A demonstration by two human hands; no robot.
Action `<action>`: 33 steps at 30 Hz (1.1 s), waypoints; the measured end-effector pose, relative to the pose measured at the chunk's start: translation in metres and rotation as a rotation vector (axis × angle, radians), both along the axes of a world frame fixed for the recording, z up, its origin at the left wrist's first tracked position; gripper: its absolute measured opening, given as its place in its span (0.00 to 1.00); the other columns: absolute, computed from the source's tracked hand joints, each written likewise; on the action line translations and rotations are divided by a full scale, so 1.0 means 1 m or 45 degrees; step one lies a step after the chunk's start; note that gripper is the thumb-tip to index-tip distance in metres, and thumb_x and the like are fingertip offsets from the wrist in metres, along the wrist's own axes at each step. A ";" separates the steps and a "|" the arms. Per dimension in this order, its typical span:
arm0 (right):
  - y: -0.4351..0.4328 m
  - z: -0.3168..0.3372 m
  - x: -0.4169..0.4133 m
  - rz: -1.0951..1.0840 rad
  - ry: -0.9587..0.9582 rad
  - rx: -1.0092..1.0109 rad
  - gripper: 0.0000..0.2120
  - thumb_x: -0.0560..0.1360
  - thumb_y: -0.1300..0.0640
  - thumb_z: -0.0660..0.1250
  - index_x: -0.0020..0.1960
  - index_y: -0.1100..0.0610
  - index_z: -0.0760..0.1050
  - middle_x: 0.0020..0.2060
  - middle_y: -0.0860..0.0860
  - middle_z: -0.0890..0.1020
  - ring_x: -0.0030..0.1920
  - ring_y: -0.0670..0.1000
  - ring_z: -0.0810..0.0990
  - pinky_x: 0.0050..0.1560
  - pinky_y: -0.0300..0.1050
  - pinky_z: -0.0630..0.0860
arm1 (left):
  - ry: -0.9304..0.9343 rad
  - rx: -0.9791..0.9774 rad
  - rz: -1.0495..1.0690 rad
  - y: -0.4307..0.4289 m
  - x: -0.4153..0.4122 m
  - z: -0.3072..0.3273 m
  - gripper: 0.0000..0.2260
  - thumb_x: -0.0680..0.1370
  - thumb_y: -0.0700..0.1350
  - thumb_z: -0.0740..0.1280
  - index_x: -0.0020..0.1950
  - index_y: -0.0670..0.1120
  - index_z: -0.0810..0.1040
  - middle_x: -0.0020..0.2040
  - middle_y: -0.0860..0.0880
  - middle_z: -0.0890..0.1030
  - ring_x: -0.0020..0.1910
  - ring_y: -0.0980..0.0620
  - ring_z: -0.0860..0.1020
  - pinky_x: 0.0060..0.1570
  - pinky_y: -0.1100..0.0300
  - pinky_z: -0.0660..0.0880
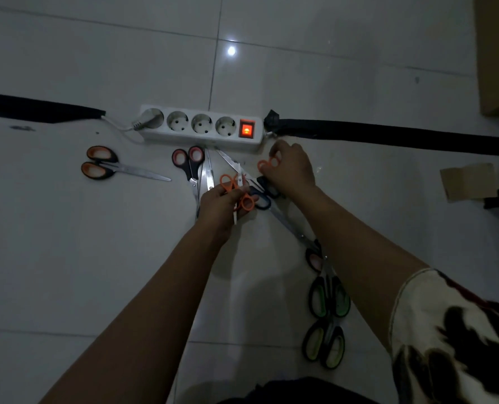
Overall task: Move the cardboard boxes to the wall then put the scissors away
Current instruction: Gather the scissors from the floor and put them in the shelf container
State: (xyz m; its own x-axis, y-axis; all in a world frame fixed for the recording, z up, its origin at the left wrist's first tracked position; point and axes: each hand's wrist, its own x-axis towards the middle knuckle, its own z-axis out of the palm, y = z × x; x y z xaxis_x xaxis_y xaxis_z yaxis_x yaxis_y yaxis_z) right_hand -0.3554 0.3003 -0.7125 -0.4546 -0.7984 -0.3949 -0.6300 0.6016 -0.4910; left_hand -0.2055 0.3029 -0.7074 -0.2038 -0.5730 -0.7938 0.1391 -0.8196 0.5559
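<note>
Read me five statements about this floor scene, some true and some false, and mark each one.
1. The switch on the power strip is lit. True.
2. Every socket on the strip holds a plug. False: only the leftmost does.
3. The left hand holds orange scissors. True.
4. The right hand is empty. False: it pinches small orange scissors.
5. The green scissors lie left of the strip. False: they lie at lower right, beside the right forearm.

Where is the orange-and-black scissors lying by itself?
Head view, left side: the orange-and-black scissors lies alone on the floor, below-left of the power strip.
</note>
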 end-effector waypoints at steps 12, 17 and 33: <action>0.027 0.011 0.028 0.153 0.126 0.350 0.29 0.73 0.51 0.73 0.67 0.61 0.65 0.61 0.62 0.68 0.55 0.60 0.76 0.45 0.44 0.68 | -0.157 -0.089 -0.085 0.017 0.003 0.015 0.05 0.80 0.38 0.64 0.47 0.40 0.79 0.42 0.44 0.83 0.41 0.47 0.82 0.51 0.49 0.78; 0.033 0.015 0.021 0.197 0.109 0.286 0.18 0.74 0.58 0.69 0.60 0.63 0.70 0.59 0.62 0.69 0.50 0.61 0.76 0.43 0.43 0.67 | -0.127 -0.068 -0.013 0.019 0.014 0.021 0.06 0.80 0.36 0.63 0.48 0.40 0.79 0.41 0.45 0.83 0.35 0.52 0.82 0.38 0.58 0.79; 0.056 0.006 0.024 0.072 0.087 0.037 0.23 0.71 0.63 0.70 0.62 0.61 0.64 0.49 0.58 0.77 0.46 0.57 0.77 0.39 0.44 0.67 | -0.090 -0.011 -0.032 0.032 0.016 0.020 0.10 0.81 0.36 0.61 0.60 0.35 0.76 0.43 0.45 0.83 0.39 0.50 0.83 0.48 0.54 0.79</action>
State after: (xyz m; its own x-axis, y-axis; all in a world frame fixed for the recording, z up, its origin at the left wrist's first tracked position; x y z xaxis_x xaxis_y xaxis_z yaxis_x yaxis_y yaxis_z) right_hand -0.3315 0.3559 -0.7064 -0.4356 -0.8123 -0.3879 -0.6950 0.5773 -0.4285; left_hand -0.1896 0.3347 -0.6873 -0.1616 -0.5753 -0.8018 0.0790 -0.8174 0.5706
